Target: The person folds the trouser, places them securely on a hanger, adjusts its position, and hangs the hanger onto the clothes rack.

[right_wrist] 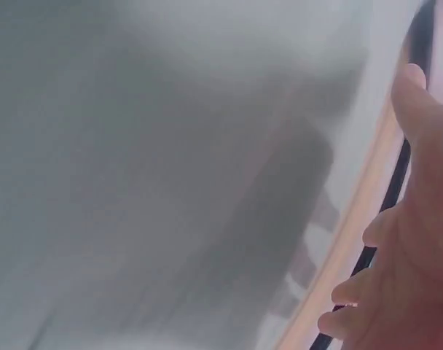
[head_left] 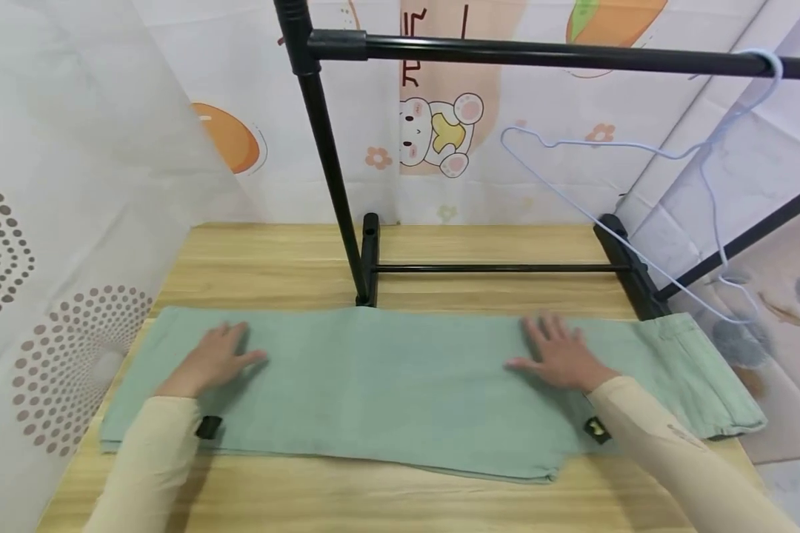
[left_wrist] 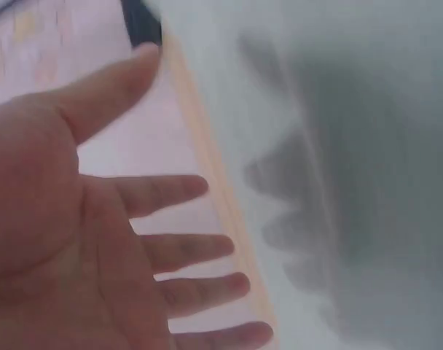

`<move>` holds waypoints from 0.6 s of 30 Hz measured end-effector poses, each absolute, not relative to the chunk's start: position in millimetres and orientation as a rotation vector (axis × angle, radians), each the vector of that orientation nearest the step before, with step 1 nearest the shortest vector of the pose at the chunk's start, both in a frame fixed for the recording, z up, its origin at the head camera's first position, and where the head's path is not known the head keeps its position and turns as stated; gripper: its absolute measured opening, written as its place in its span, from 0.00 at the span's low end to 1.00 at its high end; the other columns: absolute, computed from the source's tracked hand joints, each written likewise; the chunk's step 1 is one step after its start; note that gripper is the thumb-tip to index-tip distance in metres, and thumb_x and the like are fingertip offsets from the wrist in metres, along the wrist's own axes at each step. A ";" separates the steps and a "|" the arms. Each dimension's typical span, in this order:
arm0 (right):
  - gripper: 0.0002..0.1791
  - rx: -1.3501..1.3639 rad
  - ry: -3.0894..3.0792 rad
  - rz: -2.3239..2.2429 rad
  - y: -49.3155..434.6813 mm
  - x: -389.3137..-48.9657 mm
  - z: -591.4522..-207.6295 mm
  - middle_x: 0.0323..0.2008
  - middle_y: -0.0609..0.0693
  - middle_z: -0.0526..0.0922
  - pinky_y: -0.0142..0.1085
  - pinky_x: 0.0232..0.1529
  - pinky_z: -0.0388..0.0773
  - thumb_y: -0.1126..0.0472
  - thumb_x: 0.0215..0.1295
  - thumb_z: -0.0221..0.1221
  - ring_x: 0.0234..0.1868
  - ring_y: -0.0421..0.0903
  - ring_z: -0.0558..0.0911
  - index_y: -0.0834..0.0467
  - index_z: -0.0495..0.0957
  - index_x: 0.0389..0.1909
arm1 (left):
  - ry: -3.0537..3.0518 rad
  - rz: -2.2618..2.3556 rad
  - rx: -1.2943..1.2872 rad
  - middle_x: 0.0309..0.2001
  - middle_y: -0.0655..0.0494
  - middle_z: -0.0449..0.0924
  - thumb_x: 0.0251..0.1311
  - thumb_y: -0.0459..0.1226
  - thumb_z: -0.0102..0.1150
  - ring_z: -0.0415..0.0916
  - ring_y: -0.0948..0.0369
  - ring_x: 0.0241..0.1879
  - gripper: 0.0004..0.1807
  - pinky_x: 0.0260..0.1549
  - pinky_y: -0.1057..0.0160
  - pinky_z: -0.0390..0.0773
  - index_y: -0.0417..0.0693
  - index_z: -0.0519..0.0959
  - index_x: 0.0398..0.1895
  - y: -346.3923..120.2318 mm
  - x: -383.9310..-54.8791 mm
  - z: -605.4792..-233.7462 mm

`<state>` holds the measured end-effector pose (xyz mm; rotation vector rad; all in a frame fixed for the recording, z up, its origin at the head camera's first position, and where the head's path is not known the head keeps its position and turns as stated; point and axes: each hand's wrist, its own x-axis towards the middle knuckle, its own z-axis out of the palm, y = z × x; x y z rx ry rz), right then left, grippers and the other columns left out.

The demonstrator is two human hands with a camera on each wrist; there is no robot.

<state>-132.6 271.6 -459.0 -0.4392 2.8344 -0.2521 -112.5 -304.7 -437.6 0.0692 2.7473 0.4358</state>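
A pair of light green trousers [head_left: 400, 385], folded lengthwise, lies flat across the table. Their gathered waistband end [head_left: 710, 377] is at the right, and a crotch corner juts toward the front edge. Over the left part is my left hand [head_left: 215, 361], palm down with fingers spread; the left wrist view shows the same hand [left_wrist: 119, 211] with its shadow on the cloth. My right hand [head_left: 563, 355] is above the right part, fingers straight and apart. In the right wrist view this hand [right_wrist: 418, 240] also casts a shadow on the fabric. Neither hand grips anything.
Behind the trousers stands a black rack, its upright post [head_left: 330, 163] near the middle and its top rail [head_left: 540, 58] running right. A pale blue hanger [head_left: 573, 200] hangs from the rail. The wooden table [head_left: 273, 259] shows behind and in front of the cloth. Printed curtains enclose it.
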 end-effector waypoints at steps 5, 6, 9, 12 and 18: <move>0.53 -0.539 2.774 -0.270 243.3 -132.8 -472.0 0.76 0.69 0.43 0.76 0.63 0.44 0.28 0.62 0.51 0.75 0.72 0.44 0.58 0.48 0.77 | 2.636 0.385 0.109 0.72 0.20 0.35 0.58 0.65 0.55 0.34 0.22 0.69 0.57 0.56 0.22 0.57 0.35 0.46 0.75 -267.6 -124.6 -448.6; 0.53 -0.513 2.762 -0.266 248.9 -133.5 -475.2 0.76 0.69 0.41 0.77 0.63 0.42 0.28 0.62 0.50 0.75 0.71 0.42 0.57 0.46 0.77 | 2.617 0.372 0.091 0.72 0.20 0.33 0.57 0.66 0.55 0.32 0.22 0.69 0.59 0.54 0.21 0.57 0.36 0.44 0.76 -269.2 -124.3 -450.7; 0.54 -0.402 2.745 -0.250 281.7 -136.3 -476.5 0.76 0.70 0.37 0.79 0.60 0.38 0.27 0.63 0.47 0.74 0.73 0.40 0.57 0.41 0.78 | 2.574 0.375 0.003 0.71 0.19 0.25 0.55 0.69 0.54 0.26 0.19 0.67 0.64 0.52 0.18 0.53 0.36 0.36 0.76 -289.2 -121.4 -453.2; 0.56 -0.242 2.717 -0.256 328.1 -136.9 -472.1 0.74 0.74 0.34 0.80 0.59 0.35 0.27 0.65 0.45 0.73 0.75 0.37 0.59 0.35 0.77 | 2.554 0.406 -0.080 0.68 0.16 0.19 0.54 0.72 0.50 0.20 0.17 0.64 0.67 0.50 0.15 0.47 0.34 0.30 0.75 -320.4 -118.5 -452.1; 0.57 -0.108 2.726 -0.277 391.7 -136.4 -474.9 0.70 0.82 0.33 0.75 0.62 0.37 0.28 0.67 0.42 0.70 0.80 0.36 0.69 0.34 0.75 | 2.561 0.449 -0.150 0.67 0.16 0.17 0.56 0.70 0.50 0.20 0.19 0.65 0.67 0.50 0.14 0.39 0.31 0.26 0.73 -372.7 -111.1 -448.9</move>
